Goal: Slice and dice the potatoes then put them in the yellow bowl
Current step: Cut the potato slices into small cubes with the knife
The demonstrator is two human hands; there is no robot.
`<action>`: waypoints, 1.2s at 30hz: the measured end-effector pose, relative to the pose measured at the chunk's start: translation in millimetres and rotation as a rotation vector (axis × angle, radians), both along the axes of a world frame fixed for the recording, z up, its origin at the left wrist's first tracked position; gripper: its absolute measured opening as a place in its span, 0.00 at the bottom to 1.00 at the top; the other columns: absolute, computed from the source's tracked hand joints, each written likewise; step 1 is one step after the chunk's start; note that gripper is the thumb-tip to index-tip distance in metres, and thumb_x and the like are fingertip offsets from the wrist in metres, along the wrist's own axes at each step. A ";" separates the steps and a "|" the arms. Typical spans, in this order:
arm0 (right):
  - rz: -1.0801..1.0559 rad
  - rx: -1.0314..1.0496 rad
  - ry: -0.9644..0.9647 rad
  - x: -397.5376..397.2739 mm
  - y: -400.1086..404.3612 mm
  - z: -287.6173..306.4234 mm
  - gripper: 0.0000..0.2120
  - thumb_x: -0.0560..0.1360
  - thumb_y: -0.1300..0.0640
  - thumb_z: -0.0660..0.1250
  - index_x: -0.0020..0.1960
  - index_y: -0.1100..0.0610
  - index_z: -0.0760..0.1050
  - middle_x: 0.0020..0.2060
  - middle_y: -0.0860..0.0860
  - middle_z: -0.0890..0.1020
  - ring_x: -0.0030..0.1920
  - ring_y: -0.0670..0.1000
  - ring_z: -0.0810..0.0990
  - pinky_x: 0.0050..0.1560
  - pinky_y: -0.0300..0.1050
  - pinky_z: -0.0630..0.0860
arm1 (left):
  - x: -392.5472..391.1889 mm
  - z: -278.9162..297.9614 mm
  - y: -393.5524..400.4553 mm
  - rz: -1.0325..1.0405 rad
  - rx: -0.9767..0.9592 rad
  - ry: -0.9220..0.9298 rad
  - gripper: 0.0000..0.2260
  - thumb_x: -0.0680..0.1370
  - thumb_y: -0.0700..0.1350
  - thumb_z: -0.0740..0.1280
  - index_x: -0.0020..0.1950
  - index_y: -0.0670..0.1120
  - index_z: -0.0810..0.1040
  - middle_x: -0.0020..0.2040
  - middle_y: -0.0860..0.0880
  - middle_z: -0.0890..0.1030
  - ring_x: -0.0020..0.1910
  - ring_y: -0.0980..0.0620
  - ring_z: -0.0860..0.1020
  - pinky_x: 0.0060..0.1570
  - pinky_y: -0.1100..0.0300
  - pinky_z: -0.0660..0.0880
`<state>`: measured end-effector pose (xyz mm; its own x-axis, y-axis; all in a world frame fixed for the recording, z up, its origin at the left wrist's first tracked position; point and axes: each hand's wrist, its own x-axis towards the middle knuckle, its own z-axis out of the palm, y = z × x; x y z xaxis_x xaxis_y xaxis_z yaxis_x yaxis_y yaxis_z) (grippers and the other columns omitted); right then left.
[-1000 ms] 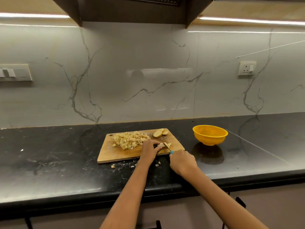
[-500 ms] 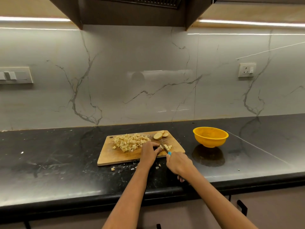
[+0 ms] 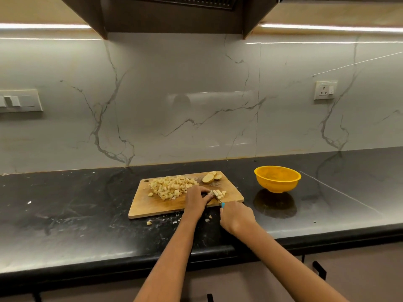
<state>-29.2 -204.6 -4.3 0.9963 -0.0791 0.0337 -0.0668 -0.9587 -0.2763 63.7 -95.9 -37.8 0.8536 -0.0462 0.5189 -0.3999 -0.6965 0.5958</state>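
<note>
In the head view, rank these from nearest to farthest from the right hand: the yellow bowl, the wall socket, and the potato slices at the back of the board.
From the right hand:
1. Potato slices, back edge of the cutting board, just ahead.
2. Yellow bowl, right of the board.
3. Wall socket, up on the backsplash, far right.

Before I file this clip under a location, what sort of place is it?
Most likely a home kitchen. A black stone countertop runs along a marble-look backsplash, with what looks like a range hood overhead, and potato is being diced on a wooden cutting board beside a yellow bowl.
</note>
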 end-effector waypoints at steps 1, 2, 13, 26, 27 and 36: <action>-0.003 -0.010 -0.025 -1.9 -2.2 -2.7 0.16 0.82 0.54 0.54 0.62 0.61 0.74 0.59 0.57 0.78 0.59 0.56 0.77 0.55 0.47 0.73 | 0.0 -0.1 0.1 -0.003 0.001 0.005 0.11 0.73 0.43 0.71 0.54 0.41 0.82 0.50 0.46 0.84 0.51 0.52 0.80 0.53 0.61 0.73; -0.013 0.005 -0.044 -3.0 -4.2 -4.9 0.17 0.82 0.53 0.54 0.62 0.61 0.74 0.59 0.57 0.78 0.59 0.56 0.77 0.55 0.47 0.73 | -1.0 -0.1 0.0 -0.003 0.000 0.013 0.11 0.73 0.43 0.71 0.54 0.41 0.82 0.50 0.46 0.83 0.51 0.51 0.79 0.53 0.60 0.73; 0.016 0.273 0.033 8.8 -6.8 1.7 0.21 0.83 0.53 0.48 0.57 0.67 0.73 0.45 0.59 0.81 0.47 0.57 0.83 0.38 0.44 0.77 | -0.2 0.3 0.7 0.042 -0.046 0.022 0.11 0.73 0.40 0.71 0.54 0.40 0.82 0.51 0.44 0.83 0.51 0.51 0.79 0.55 0.61 0.73; -0.055 0.469 0.321 11.2 -4.4 21.9 0.19 0.83 0.50 0.48 0.64 0.64 0.62 0.36 0.56 0.73 0.29 0.50 0.73 0.24 0.40 0.71 | 1.9 2.0 3.0 0.051 -0.038 0.041 0.10 0.73 0.41 0.72 0.52 0.41 0.83 0.49 0.45 0.84 0.49 0.52 0.80 0.48 0.67 0.70; -0.051 0.476 0.346 14.7 -3.7 26.1 0.20 0.83 0.50 0.48 0.67 0.64 0.60 0.37 0.56 0.73 0.30 0.50 0.73 0.24 0.39 0.71 | 2.5 2.2 3.3 0.048 -0.030 0.040 0.09 0.72 0.41 0.72 0.52 0.41 0.83 0.49 0.45 0.84 0.49 0.52 0.80 0.48 0.66 0.71; 0.036 0.099 0.122 22.4 1.3 2.1 0.17 0.82 0.55 0.52 0.61 0.64 0.71 0.50 0.58 0.79 0.51 0.57 0.80 0.44 0.44 0.75 | -1.4 2.3 0.5 0.071 -0.046 0.015 0.08 0.73 0.41 0.72 0.50 0.41 0.83 0.47 0.44 0.84 0.46 0.52 0.80 0.45 0.67 0.70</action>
